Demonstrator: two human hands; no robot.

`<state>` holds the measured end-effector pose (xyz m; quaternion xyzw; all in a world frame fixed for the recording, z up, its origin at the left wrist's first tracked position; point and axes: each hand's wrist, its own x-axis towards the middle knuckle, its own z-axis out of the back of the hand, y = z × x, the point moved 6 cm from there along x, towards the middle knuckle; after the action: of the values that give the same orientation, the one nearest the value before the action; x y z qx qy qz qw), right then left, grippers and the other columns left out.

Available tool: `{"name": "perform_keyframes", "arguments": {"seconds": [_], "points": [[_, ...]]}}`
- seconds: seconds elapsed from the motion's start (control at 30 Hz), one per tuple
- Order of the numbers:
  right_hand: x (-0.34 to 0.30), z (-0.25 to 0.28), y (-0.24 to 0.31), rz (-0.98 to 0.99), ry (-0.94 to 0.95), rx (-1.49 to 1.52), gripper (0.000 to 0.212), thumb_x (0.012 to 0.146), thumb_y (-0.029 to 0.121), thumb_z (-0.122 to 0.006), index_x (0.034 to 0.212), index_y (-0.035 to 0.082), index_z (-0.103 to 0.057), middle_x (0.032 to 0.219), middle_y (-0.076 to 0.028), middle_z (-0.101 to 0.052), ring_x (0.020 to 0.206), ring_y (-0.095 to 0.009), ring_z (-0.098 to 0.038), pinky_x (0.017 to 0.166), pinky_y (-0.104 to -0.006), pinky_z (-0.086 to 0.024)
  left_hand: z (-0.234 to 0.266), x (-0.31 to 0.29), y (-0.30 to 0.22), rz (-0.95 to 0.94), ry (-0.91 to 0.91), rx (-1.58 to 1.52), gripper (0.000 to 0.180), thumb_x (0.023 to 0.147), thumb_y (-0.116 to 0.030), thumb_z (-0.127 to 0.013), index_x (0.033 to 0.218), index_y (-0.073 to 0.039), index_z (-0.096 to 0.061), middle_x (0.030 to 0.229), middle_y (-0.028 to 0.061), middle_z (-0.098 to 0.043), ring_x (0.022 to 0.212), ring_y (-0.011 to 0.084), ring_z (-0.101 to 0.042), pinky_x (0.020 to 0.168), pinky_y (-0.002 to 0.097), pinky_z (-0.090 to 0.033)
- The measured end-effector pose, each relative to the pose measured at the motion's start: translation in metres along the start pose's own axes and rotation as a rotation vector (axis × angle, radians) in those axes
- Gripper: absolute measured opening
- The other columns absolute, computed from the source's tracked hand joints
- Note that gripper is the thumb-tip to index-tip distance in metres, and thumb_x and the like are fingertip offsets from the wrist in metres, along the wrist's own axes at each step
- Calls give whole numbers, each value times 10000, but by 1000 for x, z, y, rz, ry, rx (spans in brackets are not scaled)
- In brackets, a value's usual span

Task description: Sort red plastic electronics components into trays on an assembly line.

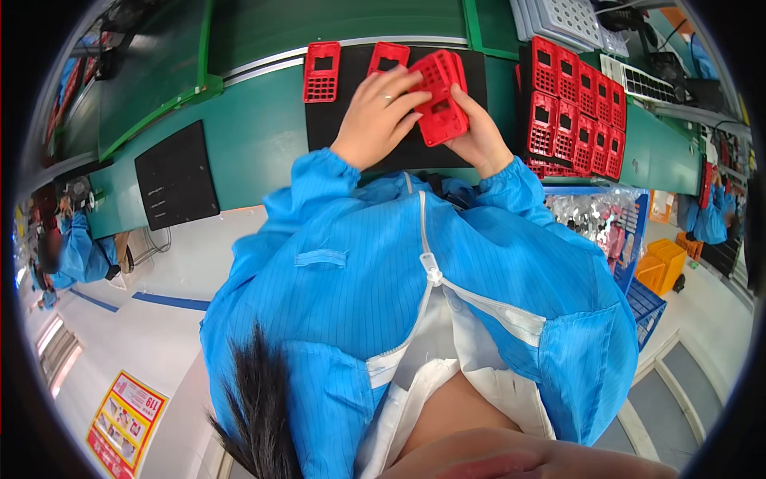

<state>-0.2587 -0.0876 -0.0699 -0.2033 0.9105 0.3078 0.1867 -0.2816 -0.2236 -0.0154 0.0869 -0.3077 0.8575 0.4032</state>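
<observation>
Over the black mat (343, 136), my right hand (483, 132) grips a red plastic handset housing (443, 120) by its right side, thumb on the edge. It has a rectangular window and a grid of key holes, and is tilted; a second red layer shows behind its upper end. My left hand (379, 116) is at the housing's left edge, fingers stretched out and a little apart, slightly blurred; its thumb is hidden. Whether its fingertips press on the housing I cannot tell. Beyond that hand lies another red housing (388, 56), partly covered. One more red housing (322, 73) lies farther left.
Stacked red housings (574, 112) stand in rows at the right of the green bench (267, 120). Grey trays (562, 24) lie behind them. A second black mat (175, 176) is at left. Below the bench's right side is a blue crate (642, 307). People in blue work farther off on both sides.
</observation>
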Motion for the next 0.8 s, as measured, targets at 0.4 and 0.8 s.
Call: {"name": "perform_keyframes", "arguments": {"seconds": [0.4,0.8], "points": [[-24,51,11,-273,-67,127,487,859,509,-530,1150,118,-518,994,-104,-607,855,-271,-606,629,-297,-486,-57,6,9,-78,210,-107,252,820,-181,-624,1039,-71,-565,1073,96,-553,933,273,-586,779,359,-493],[7,81,10,335,-544,-540,645,811,345,-664,1287,81,-319,1090,-105,-547,846,-203,-620,592,-308,-518,-58,15,16,429,154,-159,553,730,-302,-693,1210,-86,-523,1226,134,-479,1070,359,-510,906,410,-438]]}}
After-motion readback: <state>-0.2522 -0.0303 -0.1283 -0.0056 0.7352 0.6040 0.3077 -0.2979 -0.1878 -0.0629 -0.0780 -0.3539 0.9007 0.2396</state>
